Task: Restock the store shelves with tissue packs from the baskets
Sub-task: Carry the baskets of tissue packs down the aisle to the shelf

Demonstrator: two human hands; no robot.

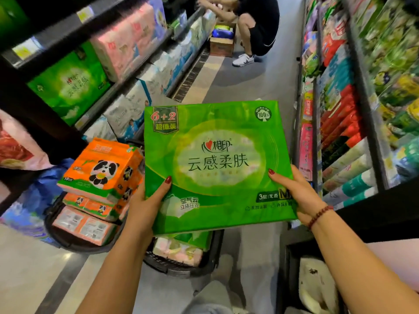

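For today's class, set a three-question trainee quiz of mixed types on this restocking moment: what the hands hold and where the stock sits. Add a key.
1. True or false: the left hand and the right hand both grip the green tissue pack.
2. Where do the orange panda packs lie? A: stacked in a black basket. B: on a trolley. C: hung on hooks.
3. Fill in: a matching green pack on the shelf stands to the person's ____ side.

Key: 1 true; 2 A; 3 left.
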